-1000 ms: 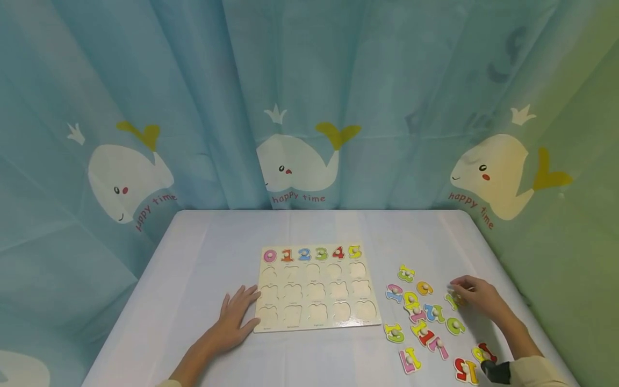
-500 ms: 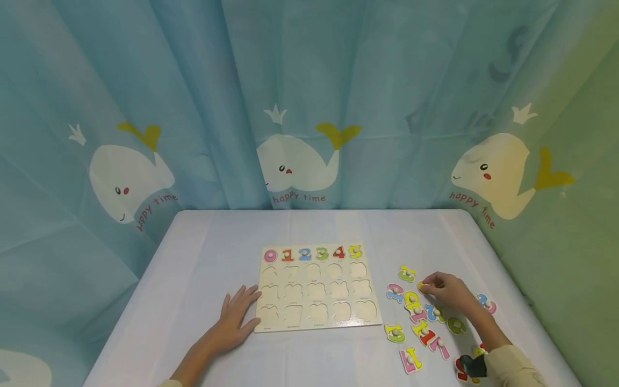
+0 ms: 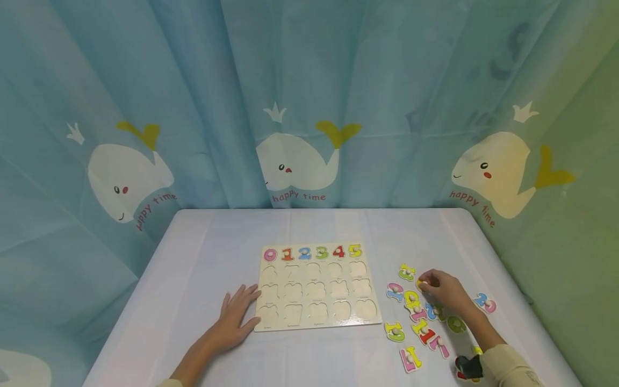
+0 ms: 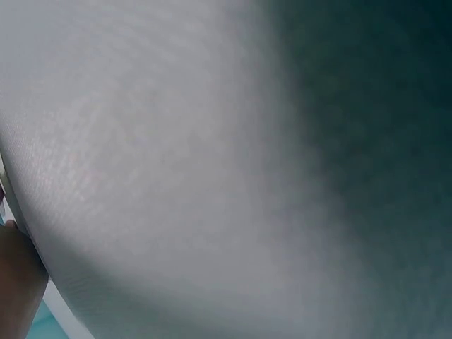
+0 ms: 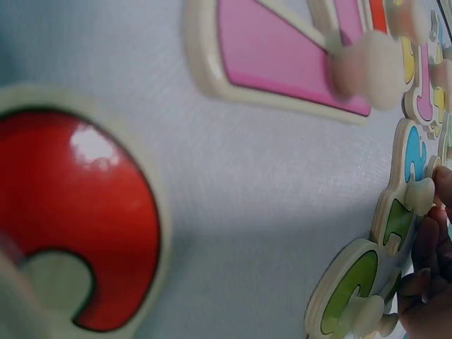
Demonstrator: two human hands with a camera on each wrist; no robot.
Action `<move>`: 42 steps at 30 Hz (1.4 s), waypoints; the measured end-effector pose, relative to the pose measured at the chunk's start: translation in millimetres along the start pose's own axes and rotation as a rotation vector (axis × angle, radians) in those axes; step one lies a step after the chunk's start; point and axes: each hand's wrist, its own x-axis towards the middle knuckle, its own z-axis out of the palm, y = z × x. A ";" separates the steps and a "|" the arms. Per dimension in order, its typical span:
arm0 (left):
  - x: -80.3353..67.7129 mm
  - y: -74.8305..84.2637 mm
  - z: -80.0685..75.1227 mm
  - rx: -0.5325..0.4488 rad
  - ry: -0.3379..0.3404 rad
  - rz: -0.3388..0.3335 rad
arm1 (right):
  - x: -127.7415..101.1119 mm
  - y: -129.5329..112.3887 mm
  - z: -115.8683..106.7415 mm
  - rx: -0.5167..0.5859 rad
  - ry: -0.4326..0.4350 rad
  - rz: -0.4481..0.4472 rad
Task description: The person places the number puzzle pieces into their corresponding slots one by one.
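Note:
A wooden number puzzle board (image 3: 314,287) lies mid-table, with numbers 0 to 5 in its top row and bare cutouts below. My left hand (image 3: 237,317) rests flat on the cloth, fingers straight, touching the board's lower left edge. Right of the board, my right hand (image 3: 442,290) curls its fingertips over an orange number piece (image 3: 419,285) and pinches it. Several loose number pieces surround that hand, among them a yellow-green one (image 3: 406,272) and a pink-blue one (image 3: 394,292). The right wrist view shows a red piece (image 5: 78,219), a green piece (image 5: 353,282) and fingers (image 5: 431,282) up close.
A blue-pink piece (image 3: 485,302) lies near the table's right edge. A green piece (image 3: 395,331) and a pink piece (image 3: 410,359) sit toward the front. Whale-print curtains (image 3: 300,161) enclose the table on three sides. The left wrist view shows only blurred tablecloth (image 4: 212,141).
My right hand moved left from the pieces near the right edge to the orange piece, uncovering the blue-pink piece. The left hand stayed in place.

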 end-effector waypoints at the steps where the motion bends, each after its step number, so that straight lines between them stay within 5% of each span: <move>1: 0.0 -0.1 0.1 0.000 -0.004 -0.004 | 0.5 0.1 0.1 0.001 0.003 -0.008; 24: -1.5 1.0 1.4 -0.005 0.029 0.025 | 3.0 -2.8 -0.3 0.005 0.059 -0.074; 42: -1.0 -1.3 -1.8 -0.016 -0.004 0.035 | 32.3 -49.6 18.0 -0.016 0.074 -0.220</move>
